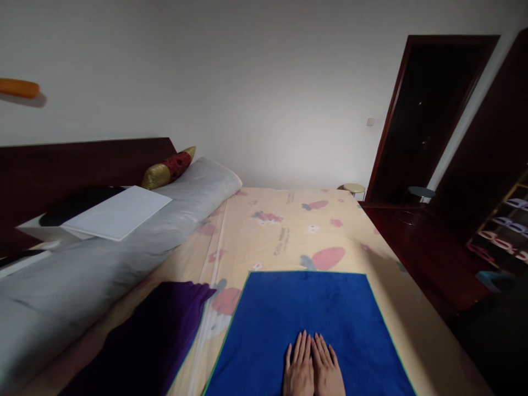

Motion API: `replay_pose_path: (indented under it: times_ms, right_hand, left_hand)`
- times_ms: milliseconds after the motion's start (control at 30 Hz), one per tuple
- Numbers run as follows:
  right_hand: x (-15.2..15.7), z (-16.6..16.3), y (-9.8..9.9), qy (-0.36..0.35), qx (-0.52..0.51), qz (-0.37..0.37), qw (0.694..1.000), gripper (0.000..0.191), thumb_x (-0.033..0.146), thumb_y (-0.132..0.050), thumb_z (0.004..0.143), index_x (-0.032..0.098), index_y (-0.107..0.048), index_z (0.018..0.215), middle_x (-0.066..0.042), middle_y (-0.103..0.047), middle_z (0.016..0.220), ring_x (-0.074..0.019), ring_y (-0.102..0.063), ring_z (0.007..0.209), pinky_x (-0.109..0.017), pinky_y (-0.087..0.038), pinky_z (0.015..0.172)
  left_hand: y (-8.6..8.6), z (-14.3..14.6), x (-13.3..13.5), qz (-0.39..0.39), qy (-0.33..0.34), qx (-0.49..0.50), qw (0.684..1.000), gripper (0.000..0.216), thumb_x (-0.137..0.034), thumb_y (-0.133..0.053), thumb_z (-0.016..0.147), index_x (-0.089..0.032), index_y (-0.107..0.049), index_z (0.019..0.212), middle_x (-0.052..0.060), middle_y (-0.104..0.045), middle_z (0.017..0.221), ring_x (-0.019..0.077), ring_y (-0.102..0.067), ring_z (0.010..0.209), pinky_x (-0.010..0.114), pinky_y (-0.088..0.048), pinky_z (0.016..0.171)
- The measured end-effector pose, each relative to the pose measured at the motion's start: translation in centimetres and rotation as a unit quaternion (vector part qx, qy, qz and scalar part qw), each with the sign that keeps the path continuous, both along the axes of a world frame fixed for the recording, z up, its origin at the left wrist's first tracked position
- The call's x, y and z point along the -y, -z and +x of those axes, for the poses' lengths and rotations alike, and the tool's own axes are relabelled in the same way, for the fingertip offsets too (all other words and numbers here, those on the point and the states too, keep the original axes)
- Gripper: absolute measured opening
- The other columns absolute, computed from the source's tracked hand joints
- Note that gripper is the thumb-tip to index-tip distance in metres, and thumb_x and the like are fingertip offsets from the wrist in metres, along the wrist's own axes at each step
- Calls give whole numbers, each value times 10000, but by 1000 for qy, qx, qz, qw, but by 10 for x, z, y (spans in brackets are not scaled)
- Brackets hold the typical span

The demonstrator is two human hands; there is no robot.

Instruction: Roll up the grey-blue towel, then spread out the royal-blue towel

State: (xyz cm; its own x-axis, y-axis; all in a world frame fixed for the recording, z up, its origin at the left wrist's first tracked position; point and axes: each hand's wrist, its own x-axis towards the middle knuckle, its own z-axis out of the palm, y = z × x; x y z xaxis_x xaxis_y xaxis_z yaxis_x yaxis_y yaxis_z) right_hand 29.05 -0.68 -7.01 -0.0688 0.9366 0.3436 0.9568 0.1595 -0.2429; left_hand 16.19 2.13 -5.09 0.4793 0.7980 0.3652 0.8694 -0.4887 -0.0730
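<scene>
A blue towel (305, 308) with a thin green edge lies spread flat on the bed near me. My left hand (299, 369) and my right hand (328, 368) rest palm down on it, side by side, thumbs touching, fingers straight and close together. Neither hand holds anything. A purple cloth (152, 335) lies on the bed to the left of the towel, partly under its corner area.
The bed sheet (297, 231) is cream with carrot prints. A long grey bolster (124, 247), a white board (119, 212) and a gold-red cushion (169, 168) lie along the dark headboard at left. A stool (353, 188), a dark doorway and a shoe rack (505, 231) stand at right.
</scene>
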Motion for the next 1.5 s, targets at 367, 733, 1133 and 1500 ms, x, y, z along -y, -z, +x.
replay_pose_path:
  times_ms: [367,733,1133,1500]
  right_hand:
    - [-1,0,2,3,5,15,1000,546,352,-347,960,290,-141,1461,-21,-344,1476,-221,-408,1327,-413,-436,1039]
    - [-1,1,1,0,0,18,1000,551,348,-349,957,285,-139,1463,-26,-346,1478,-223,-404,1330,-413,-429,1043]
    - [1,0,2,-2,5,34,999,563,354,-360,955,282,-136,1466,-29,-351,1475,-226,-419,1321,-410,-434,1032]
    - [-1,1,5,-2,15,10,1000,564,360,-337,962,277,-97,1466,-29,-321,1485,-224,-394,1335,-421,-431,1040]
  left_hand:
    - [3,0,0,-17,0,5,1000,693,-172,-387,795,-265,-235,1465,-17,-408,1492,211,-353,1352,431,-337,1061]
    - [5,0,-1,-4,2,3,1000,702,-160,-384,788,-259,-235,1466,-22,-387,1501,192,-354,1354,425,-341,1059]
    - [4,-1,-1,-25,7,8,1000,690,-182,-380,807,-257,-207,1470,-15,-364,1509,194,-359,1355,429,-334,1069]
    - [4,-1,0,-27,6,4,1000,698,-165,-374,803,-257,-200,1472,-21,-344,1519,191,-348,1361,428,-335,1071]
